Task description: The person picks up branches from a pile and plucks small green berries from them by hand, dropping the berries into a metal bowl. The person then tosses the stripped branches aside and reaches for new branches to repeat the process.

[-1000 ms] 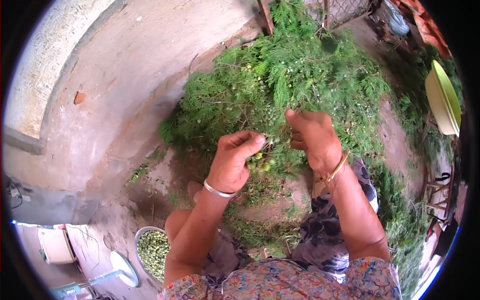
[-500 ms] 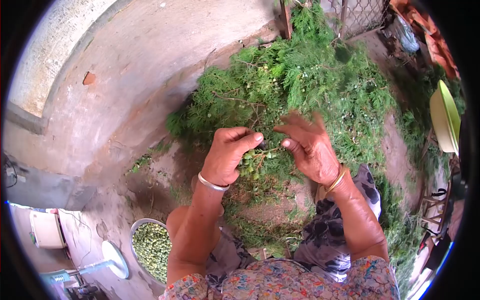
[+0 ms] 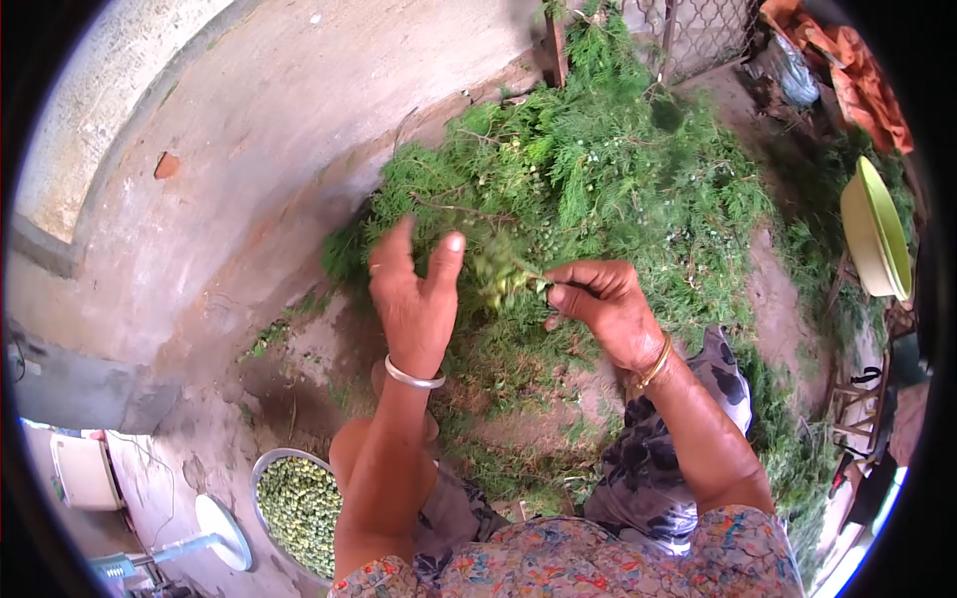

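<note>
Between thumb and fingers, my right hand pinches the stem end of a small green sprig with pale green seed cones. The sprig points left and is blurred by motion. My left hand is just left of it, thumb and fingers spread, apart from the sprig and holding nothing. Beyond both hands lies a large heap of cut evergreen branches, some bearing small cones. A metal basin full of picked green cones stands on the floor at the lower left.
A wall runs along the left and back, meeting a wire mesh gate. At right is a yellow-green plastic basin, with an orange cloth behind it. A fan stands at the lower left.
My left hand has let go near the sprig, moved left and opened. My right hand has moved slightly left and closed on the sprig's stem.
</note>
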`<state>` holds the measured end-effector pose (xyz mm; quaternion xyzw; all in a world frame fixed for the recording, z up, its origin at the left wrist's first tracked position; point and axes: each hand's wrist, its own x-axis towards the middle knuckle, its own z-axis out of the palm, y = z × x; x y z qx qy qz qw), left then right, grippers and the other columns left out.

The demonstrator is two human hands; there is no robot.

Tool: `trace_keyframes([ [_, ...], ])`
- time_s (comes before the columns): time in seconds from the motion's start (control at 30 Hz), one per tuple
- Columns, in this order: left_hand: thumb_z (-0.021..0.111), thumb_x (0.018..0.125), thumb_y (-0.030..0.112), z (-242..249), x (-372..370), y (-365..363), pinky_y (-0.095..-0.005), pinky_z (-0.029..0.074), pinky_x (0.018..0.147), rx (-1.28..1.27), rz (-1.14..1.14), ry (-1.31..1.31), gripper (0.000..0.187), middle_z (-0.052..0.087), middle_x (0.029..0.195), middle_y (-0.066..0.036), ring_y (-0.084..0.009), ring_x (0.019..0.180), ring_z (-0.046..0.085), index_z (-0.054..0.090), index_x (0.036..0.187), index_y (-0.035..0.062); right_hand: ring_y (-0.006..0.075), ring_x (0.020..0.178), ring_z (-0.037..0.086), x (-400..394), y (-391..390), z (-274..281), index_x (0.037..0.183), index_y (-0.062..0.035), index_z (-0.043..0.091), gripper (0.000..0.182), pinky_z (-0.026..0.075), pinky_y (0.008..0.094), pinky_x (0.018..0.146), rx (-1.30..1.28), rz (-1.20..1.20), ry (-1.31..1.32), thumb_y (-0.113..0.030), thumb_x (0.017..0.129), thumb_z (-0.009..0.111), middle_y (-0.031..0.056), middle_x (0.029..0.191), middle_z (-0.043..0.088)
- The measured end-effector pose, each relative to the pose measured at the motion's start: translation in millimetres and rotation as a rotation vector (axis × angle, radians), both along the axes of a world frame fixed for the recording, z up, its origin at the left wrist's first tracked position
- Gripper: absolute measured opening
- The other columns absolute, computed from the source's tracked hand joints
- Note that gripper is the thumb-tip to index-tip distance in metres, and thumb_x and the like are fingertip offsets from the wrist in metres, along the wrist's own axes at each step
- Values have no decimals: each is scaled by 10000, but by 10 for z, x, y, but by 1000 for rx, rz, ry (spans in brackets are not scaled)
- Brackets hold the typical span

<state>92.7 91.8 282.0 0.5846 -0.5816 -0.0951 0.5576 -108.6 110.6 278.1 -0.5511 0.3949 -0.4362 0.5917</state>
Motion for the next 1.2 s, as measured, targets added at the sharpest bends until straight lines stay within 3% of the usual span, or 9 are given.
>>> trace_keyframes([
  [0.07,662,826,148,-33,28,-29,-254,444,586,-236,153,-287,245,625,753,-60,-66,641,523,608,958,-51,88,638,594,-34,-35,-53,954,37,639,124,522,240,592,78,-68,-136,-7,856,578,16,739,614],
  [0.13,687,782,49,46,-72,115,-210,441,522,-94,-113,157,207,642,771,-71,-59,588,538,623,958,-40,93,644,597,-44,-49,-58,953,41,636,125,527,242,597,92,-108,-189,-13,860,573,20,751,614],
  [0.23,671,765,-36,65,-245,272,-182,447,583,27,-245,213,196,623,763,-28,-60,628,541,633,957,-44,91,651,591,-62,-51,-69,941,49,629,121,538,245,605,108,-125,-206,-20,865,564,23,772,613],
  [0.37,719,731,31,-3,-461,330,-235,413,451,31,-319,76,202,601,659,-91,-104,484,536,621,900,-19,59,641,545,-30,-11,-80,888,52,626,98,510,230,588,94,-97,-121,-20,860,566,12,746,609],
  [0.63,747,687,51,-90,-541,325,-296,461,503,71,-435,25,305,588,667,-133,-213,542,592,568,929,4,34,610,480,-16,8,-146,794,39,626,109,412,218,535,13,-110,-10,-24,852,558,-11,640,575],
  [0.77,744,695,11,-106,-451,296,-219,434,524,106,-492,-27,284,579,651,-63,-80,565,532,570,918,-12,32,593,447,-25,18,-48,734,42,593,136,401,224,522,-96,-47,201,-15,849,546,4,595,535],
  [0.87,726,691,21,-160,-424,302,-301,467,518,125,-553,9,260,593,674,-142,-235,557,597,533,864,-7,40,577,472,-47,24,-42,725,44,571,143,412,234,515,-103,-5,259,-23,849,546,23,588,536],
  [0.93,727,695,-15,-153,-429,315,-221,462,567,164,-552,11,247,608,693,-80,-91,611,578,552,869,-13,48,570,488,-27,49,-51,738,42,571,136,418,238,511,-102,-27,261,-30,852,548,25,594,544],
  [1.2,727,697,-28,-154,-428,287,-214,453,571,206,-596,88,244,593,699,-33,-58,635,537,546,859,-5,66,561,519,-25,64,-26,784,35,577,112,426,238,497,-20,-97,233,-43,860,550,23,604,552],
])
